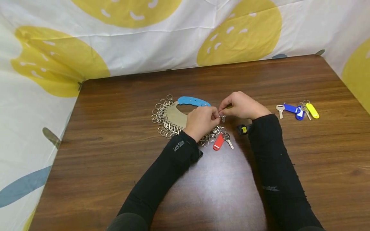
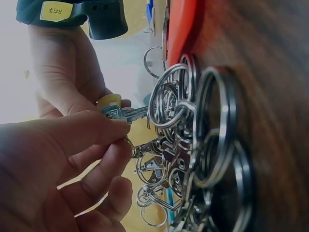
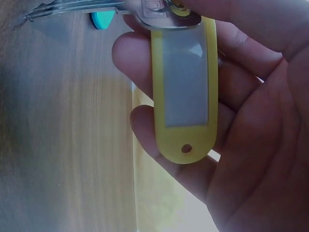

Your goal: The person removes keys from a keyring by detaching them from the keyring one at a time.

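Observation:
My right hand grips a yellow key tag with a clear label window. A silver key sticks out from under its thumb. Thumb and fingers of my left hand pinch a small metal ring on the fringe of a ring-hung metal plate with a blue handle. Both sets of fingertips meet close together at the plate's right end, and the left hand covers part of the plate. Below them a red key tag and a key lie by the rings.
To the right on the brown wooden table lie a loose-looking key, two blue tags and a bright yellow tag with another key. A patterned cloth rises behind the table's far edge.

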`<control>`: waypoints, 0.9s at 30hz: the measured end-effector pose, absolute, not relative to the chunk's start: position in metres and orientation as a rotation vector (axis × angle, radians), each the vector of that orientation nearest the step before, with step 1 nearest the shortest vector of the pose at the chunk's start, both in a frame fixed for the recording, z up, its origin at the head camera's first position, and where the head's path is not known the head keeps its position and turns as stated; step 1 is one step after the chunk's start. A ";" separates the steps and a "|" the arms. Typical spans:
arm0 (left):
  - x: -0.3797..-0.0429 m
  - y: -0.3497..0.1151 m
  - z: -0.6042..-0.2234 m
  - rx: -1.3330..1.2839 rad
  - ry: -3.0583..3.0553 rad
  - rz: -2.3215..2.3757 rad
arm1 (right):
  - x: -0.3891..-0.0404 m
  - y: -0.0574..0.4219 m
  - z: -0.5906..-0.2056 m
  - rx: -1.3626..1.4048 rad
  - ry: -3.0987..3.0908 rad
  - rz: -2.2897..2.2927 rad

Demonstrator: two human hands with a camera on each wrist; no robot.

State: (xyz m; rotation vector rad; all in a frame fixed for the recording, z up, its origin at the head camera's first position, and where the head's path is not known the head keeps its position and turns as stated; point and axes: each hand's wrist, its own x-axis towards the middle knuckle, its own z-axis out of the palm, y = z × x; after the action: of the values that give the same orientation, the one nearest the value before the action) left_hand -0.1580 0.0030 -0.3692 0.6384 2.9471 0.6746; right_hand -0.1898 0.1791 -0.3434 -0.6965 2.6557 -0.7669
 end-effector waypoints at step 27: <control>-0.160 0.004 -0.371 0.604 2.927 0.706 | -0.188 0.179 -0.342 -0.698 2.651 -0.808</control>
State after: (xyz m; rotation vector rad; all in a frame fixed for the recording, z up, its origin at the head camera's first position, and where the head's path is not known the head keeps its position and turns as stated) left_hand -0.1597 0.0037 -0.3712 0.6044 2.9265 0.7056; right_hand -0.1881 0.1792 -0.3423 -0.6984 2.6511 -0.8078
